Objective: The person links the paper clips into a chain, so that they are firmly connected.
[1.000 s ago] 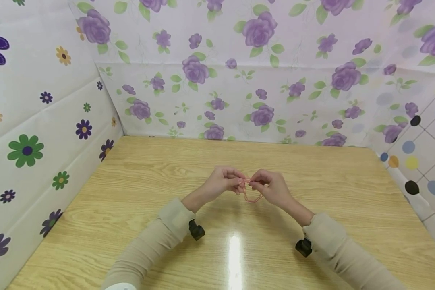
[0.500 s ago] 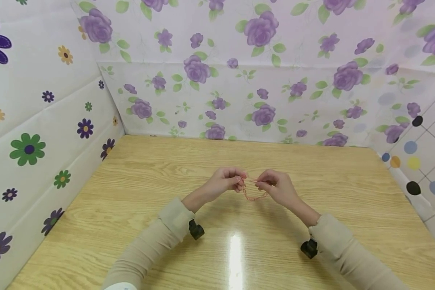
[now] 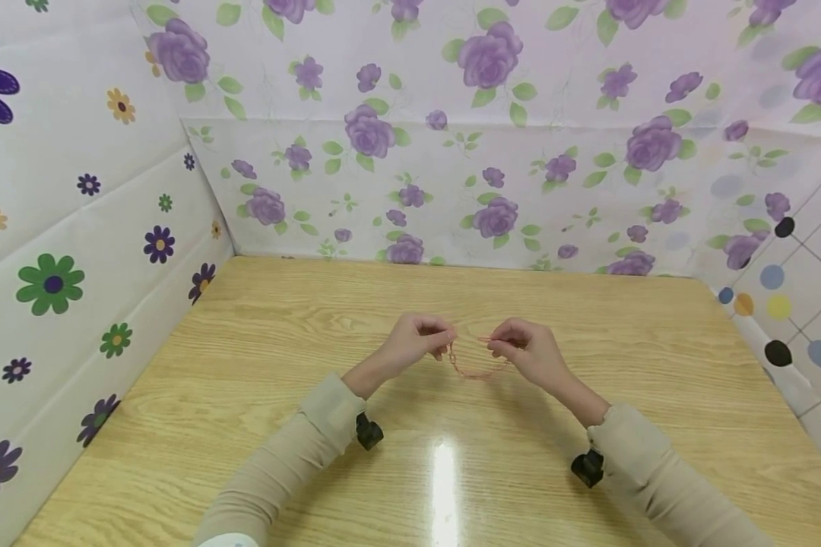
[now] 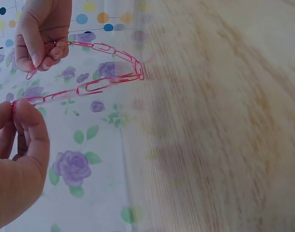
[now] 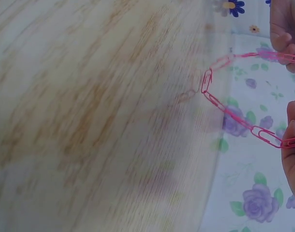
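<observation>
A chain of linked pinkish-red paper clips sags in a curve between my two hands above the table. My left hand pinches one end between thumb and fingertips; the left wrist view shows the clips running out from that pinch. At the other end, my right hand grips the chain, and a clip tip pokes out past its thumb. A gap separates the two hands. In the right wrist view, single clips show as long loops hooked together, while the gripped ends are partly hidden by fingers.
Below the hands lies a wood-grain table with a bright light reflection near its front. A sheet with purple roses hangs at the back. Patterned sheets with daisies and coloured dots close off the sides.
My hands have drawn apart from nearly touching fingertips, the right moving rightward and the left slightly leftward. The chain's small loop has widened into a broader sag with an open gap on top.
</observation>
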Tool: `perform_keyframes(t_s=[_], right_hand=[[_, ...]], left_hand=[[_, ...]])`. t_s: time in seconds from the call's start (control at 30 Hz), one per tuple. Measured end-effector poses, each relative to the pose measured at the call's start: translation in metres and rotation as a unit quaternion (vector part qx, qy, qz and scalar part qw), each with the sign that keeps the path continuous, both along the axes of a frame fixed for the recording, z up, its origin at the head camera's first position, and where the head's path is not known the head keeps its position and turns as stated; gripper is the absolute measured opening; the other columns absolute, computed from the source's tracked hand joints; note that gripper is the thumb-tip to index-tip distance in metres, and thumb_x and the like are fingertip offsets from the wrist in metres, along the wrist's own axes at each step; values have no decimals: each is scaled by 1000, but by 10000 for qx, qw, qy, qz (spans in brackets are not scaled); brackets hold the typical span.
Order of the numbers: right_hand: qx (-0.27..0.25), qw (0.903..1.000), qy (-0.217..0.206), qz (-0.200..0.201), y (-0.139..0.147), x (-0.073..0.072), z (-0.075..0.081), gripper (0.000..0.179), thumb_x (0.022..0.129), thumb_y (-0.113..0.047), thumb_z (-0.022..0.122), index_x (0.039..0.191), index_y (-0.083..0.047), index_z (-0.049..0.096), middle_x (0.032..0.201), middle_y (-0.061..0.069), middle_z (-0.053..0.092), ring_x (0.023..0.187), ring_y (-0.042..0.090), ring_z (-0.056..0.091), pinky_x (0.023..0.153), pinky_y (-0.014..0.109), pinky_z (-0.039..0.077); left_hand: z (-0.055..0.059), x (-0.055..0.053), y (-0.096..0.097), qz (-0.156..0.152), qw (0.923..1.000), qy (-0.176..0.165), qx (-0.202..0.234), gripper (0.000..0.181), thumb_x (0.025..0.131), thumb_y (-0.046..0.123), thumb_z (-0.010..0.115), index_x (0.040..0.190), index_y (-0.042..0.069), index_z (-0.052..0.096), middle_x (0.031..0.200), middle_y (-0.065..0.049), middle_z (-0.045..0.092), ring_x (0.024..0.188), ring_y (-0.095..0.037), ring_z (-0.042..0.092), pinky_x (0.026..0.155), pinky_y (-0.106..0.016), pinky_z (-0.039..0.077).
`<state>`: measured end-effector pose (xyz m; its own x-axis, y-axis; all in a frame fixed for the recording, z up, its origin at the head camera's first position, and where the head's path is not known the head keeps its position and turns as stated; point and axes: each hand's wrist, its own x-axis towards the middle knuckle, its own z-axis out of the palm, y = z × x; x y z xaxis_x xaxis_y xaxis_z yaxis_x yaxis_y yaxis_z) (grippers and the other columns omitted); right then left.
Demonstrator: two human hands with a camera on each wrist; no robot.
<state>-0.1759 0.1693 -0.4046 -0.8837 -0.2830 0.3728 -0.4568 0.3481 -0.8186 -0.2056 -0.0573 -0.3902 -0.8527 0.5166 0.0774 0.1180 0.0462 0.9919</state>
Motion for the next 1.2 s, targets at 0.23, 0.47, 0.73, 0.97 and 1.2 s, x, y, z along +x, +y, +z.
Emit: perform_keyframes(t_s=[0.23,0.47,0.73,0.97,1.2], right_hand=[[-68,9999,-130,-3,-3,9,14,5,83,0,63,86,5,63,75,10,64,67,32,62,52,25,46],[28,9999,-100,-26,-8,18,32,5,83,4,62,85,9,61,73,15,64,63,13,61,51,28,46],[-35,9996,-262,-40,-8,16,34,5,84,2,62,85,7,63,75,13,64,64,8,60,54,24,47],[117,9996,262,18,-16,13,37,4,81,8,62,81,5,65,76,18,64,62,18,60,53,23,46],[169,9973,711,28,-24,13,39,6,78,12,64,79,6,65,75,16,64,61,22,60,55,31,50]], left_hand=[[0,0,0,-97,9985,-256,473,14,87,-6,56,100,-11,56,78,-13,64,64,-14,63,63,-35,53],[4,2,0,-189,9988,-122,441,15,87,-7,55,100,-14,55,89,-26,64,76,-27,66,72,-44,51],[24,17,2,41,9861,1545,-614,8,85,-5,59,88,-11,64,80,-23,63,68,-36,60,60,-37,52],[12,8,4,-129,9919,1150,-531,13,87,-1,58,92,-12,63,81,-26,61,72,-40,59,64,-36,52],[-2,-1,8,-93,9953,821,-502,11,87,2,60,90,-7,65,80,-16,63,69,-30,61,67,-48,50]])
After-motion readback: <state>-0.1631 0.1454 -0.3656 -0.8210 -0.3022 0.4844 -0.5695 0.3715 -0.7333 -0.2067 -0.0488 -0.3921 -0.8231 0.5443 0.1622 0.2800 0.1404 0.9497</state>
